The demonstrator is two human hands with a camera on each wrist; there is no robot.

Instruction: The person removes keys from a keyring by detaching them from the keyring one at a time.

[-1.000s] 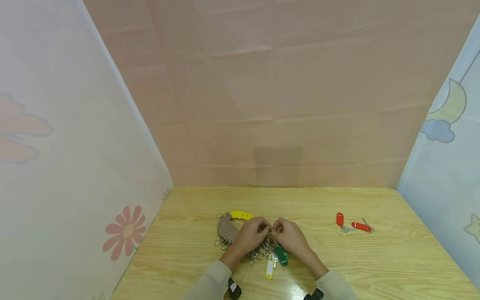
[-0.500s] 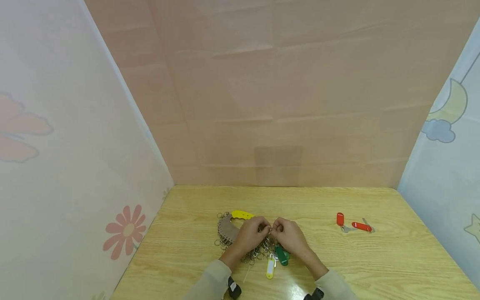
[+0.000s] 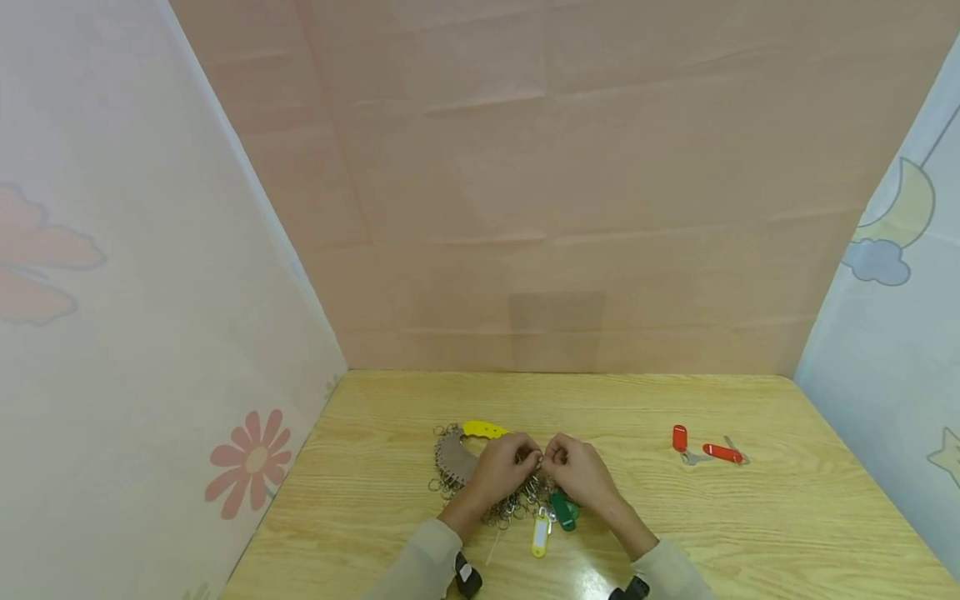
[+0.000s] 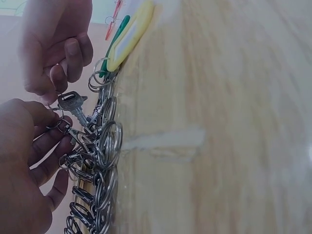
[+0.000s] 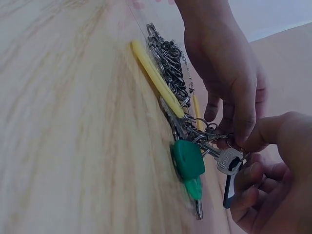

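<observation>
Scarcely anything shifted; small rings (image 4: 61, 110) pinched closely by left hand (image 3: 504, 468), right hand (image 3: 581, 472); crowded by green tag (image 3: 562, 512), yellow tag (image 3: 540, 537); red tags (image 3: 722, 453) well apart

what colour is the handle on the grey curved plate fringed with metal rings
Yellow: the handle shows best in the head view.

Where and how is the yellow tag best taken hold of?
I'd pinch the yellow tag across its long edges at the near end, coming from the person's side. It is slim, and that end points toward the person, clear of other things, while the far end sits among rings beside a green tag.
</observation>
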